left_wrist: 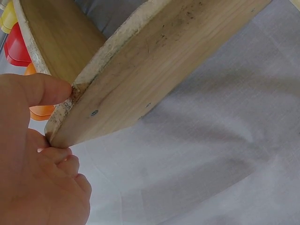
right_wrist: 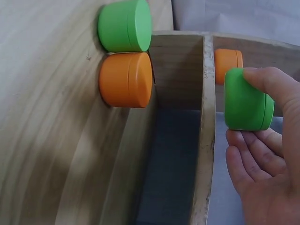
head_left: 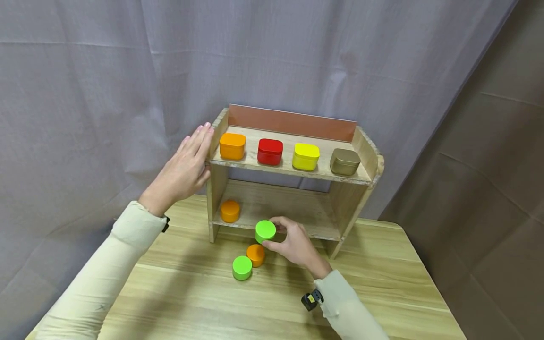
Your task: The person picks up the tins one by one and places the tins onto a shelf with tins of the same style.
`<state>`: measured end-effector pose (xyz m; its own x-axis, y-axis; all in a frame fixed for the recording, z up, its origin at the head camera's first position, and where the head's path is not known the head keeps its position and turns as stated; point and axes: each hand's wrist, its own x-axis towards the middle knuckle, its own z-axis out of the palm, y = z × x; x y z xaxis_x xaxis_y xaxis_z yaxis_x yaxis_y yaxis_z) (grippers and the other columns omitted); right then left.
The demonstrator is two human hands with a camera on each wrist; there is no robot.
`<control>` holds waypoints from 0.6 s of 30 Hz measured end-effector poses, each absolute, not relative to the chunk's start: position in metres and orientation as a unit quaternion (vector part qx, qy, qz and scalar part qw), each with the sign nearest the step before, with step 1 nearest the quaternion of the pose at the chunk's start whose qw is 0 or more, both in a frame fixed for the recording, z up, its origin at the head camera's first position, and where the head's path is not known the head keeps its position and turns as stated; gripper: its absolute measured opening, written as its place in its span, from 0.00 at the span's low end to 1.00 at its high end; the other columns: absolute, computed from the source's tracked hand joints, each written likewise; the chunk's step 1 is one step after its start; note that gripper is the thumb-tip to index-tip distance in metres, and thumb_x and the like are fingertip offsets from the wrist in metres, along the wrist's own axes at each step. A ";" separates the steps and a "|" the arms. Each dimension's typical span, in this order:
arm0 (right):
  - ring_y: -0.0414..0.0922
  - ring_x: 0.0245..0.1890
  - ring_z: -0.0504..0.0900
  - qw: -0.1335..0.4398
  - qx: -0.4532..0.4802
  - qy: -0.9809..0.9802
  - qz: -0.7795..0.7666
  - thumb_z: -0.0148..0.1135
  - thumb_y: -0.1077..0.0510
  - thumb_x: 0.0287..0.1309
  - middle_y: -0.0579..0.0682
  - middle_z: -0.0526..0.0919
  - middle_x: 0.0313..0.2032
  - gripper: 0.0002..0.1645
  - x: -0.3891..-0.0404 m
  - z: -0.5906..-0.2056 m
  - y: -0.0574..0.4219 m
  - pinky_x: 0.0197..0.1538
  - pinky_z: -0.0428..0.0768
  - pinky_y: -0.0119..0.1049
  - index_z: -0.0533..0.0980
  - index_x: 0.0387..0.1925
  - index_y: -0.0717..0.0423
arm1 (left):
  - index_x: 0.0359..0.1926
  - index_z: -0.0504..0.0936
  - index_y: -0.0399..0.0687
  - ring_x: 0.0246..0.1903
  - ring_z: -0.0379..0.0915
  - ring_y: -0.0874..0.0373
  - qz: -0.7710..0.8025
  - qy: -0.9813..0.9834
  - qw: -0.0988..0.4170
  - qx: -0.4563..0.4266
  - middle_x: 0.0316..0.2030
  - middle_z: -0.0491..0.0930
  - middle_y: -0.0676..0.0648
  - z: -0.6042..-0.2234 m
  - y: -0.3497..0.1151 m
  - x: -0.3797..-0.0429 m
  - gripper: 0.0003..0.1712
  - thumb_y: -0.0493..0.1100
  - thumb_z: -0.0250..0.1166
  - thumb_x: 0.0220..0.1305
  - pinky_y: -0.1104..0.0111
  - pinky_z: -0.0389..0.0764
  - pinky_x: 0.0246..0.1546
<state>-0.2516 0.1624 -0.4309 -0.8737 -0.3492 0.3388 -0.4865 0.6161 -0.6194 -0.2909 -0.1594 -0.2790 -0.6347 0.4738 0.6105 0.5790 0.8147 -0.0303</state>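
Note:
My right hand [head_left: 296,242] pinches a small green lidded container [head_left: 265,230] between thumb and fingers, in front of the lower shelf's edge. In the right wrist view, the thumb lies on one side of this green container [right_wrist: 246,101] and the fingertips are under it. A second green container [head_left: 242,267] and an orange one [head_left: 256,255] stand side by side on the tabletop below. Another orange container [head_left: 230,211] sits at the left of the lower shelf. With fingers straight, my left hand [head_left: 180,172] touches the wooden shelf unit's left side panel [left_wrist: 136,70]; its thumb meets the front edge.
On the upper shelf stand orange [head_left: 232,146], red [head_left: 270,151], yellow [head_left: 306,156] and brown [head_left: 344,161] lidded boxes in a row. A reddish-brown strip [head_left: 293,123] runs along the back. Grey curtain [head_left: 272,52] hangs behind the wooden table [head_left: 204,302].

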 end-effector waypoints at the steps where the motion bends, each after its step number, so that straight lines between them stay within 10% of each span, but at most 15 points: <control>1: 0.40 0.47 0.84 0.093 0.234 -0.893 0.373 0.76 0.47 0.44 0.43 0.83 0.49 0.34 -0.253 -0.430 0.161 0.52 0.83 0.33 0.75 0.54 0.50 | 0.77 0.37 0.43 0.77 0.39 0.45 -0.084 -0.901 0.311 -0.292 0.78 0.36 0.42 -0.279 -0.159 -0.291 0.51 0.40 0.57 0.60 0.49 0.48 0.76; 18: 0.42 0.45 0.84 0.105 0.203 -0.896 0.381 0.77 0.48 0.42 0.45 0.84 0.48 0.33 -0.282 -0.420 0.147 0.51 0.84 0.37 0.77 0.53 0.49 | 0.77 0.36 0.43 0.77 0.37 0.46 -0.089 -0.902 0.306 -0.290 0.78 0.34 0.44 -0.280 -0.159 -0.292 0.51 0.40 0.56 0.60 0.49 0.47 0.76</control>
<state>-0.2824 0.1473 -0.4196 -0.8952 -0.2841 0.3435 -0.4444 0.6273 -0.6395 -0.2915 -0.1592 -0.2800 -0.6440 0.4689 0.6045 0.5776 0.8161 -0.0178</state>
